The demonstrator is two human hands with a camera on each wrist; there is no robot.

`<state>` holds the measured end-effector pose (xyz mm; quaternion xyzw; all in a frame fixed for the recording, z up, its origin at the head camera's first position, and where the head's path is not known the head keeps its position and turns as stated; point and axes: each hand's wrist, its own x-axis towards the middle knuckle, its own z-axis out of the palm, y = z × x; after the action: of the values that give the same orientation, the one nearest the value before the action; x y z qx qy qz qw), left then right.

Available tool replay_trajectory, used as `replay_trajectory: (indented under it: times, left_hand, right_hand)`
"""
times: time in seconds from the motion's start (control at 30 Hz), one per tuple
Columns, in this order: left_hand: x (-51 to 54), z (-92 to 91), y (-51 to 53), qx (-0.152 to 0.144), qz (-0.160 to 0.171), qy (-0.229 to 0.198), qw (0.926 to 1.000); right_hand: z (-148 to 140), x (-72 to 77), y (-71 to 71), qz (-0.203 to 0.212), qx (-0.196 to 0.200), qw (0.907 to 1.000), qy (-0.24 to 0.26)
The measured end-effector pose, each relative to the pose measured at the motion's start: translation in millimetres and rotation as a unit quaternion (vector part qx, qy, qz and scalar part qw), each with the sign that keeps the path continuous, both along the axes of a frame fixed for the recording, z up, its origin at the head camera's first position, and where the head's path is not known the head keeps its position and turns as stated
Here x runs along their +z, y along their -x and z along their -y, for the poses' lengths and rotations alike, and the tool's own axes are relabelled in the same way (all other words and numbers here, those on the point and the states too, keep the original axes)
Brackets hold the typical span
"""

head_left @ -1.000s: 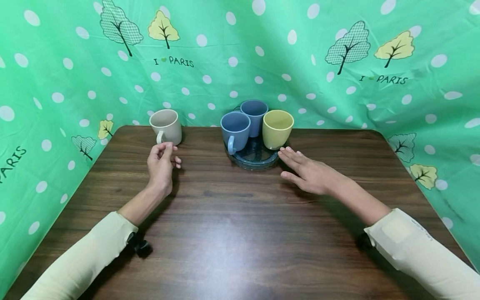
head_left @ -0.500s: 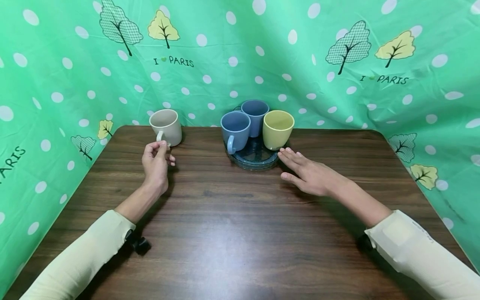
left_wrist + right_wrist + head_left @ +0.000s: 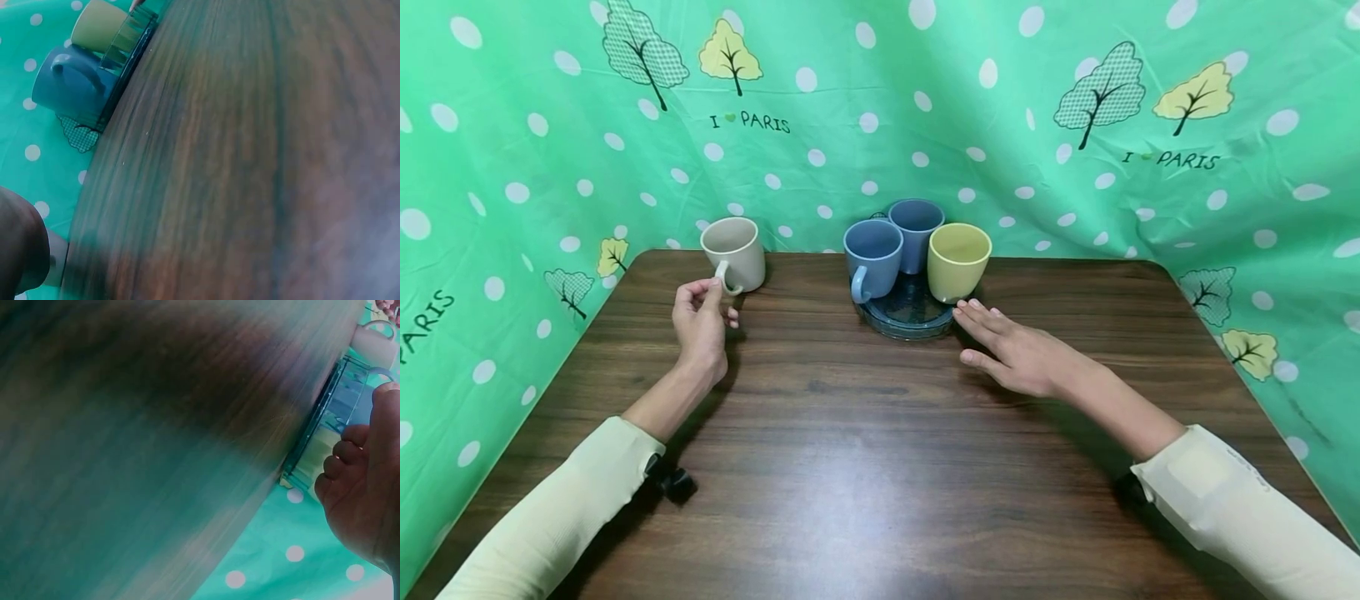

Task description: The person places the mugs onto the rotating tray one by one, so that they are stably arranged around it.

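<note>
In the head view a grey mug point(image 3: 741, 258) stands upright at the back left, its handle facing the near side. My left hand point(image 3: 700, 323) is beside that handle, fingers loosely bent; thumb and fingertips lie close to it, and contact is hard to tell. At the back middle is a round, see-through turntable tray point(image 3: 910, 323). It bears a blue mug point(image 3: 874, 260), a second blue cup point(image 3: 916, 237) behind it, and a yellow cup point(image 3: 958, 265). My right hand point(image 3: 1015, 354) has straight fingers, their tips at the tray's right rim below the yellow cup.
The dark wood table point(image 3: 850, 467) runs back to a green dotted cloth point(image 3: 835, 92) hanging close behind the cups. A black wrist camera point(image 3: 676, 485) hangs under the left sleeve.
My left hand has drifted left and nearer, while the grey mug stays put and more of its handle shows. The tray has turned slightly clockwise with its cups. My right hand has barely moved.
</note>
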<state>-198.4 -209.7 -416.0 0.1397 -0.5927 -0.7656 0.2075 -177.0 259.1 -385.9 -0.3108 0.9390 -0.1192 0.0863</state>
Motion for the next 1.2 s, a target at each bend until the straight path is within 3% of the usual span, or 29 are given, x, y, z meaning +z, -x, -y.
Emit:
replay_trajectory:
  times: [0.2, 0.4, 0.57, 0.7, 0.93, 1.2]
  left_hand:
    - [-0.3, 2.8, 2.8, -0.001, 0.026, 0.006, 0.9996]
    - [-0.8, 4.3, 5.2, -0.038, 0.057, 0.019, 0.9975]
    - [-2.1, 5.7, 6.1, -0.062, 0.064, 0.02, 0.9958]
    - [-2.7, 7.8, 7.4, -0.078, 0.063, 0.026, 0.9946]
    - [-2.3, 11.1, 11.7, -0.111, 0.041, 0.009, 0.993]
    - [0.1, 11.5, 18.9, -0.112, 0.023, -0.011, 0.9933]
  right_hand:
    - [1, -0.5, -2.1, 0.001, 0.003, 1.0, 0.004]
    - [0, -0.9, -3.6, 0.002, 0.003, 1.0, 0.007]
    - [-5, -8.5, -1.9, -0.018, 0.027, 0.9984, 0.046]
    - [-4, -8.8, -2.6, -0.018, 0.029, 0.9982, 0.05]
    - [3, -2.0, -5.7, 0.002, 0.005, 1.0, 0.008]
    - [4, -0.8, -5.2, 0.005, 0.007, 0.9999, 0.015]
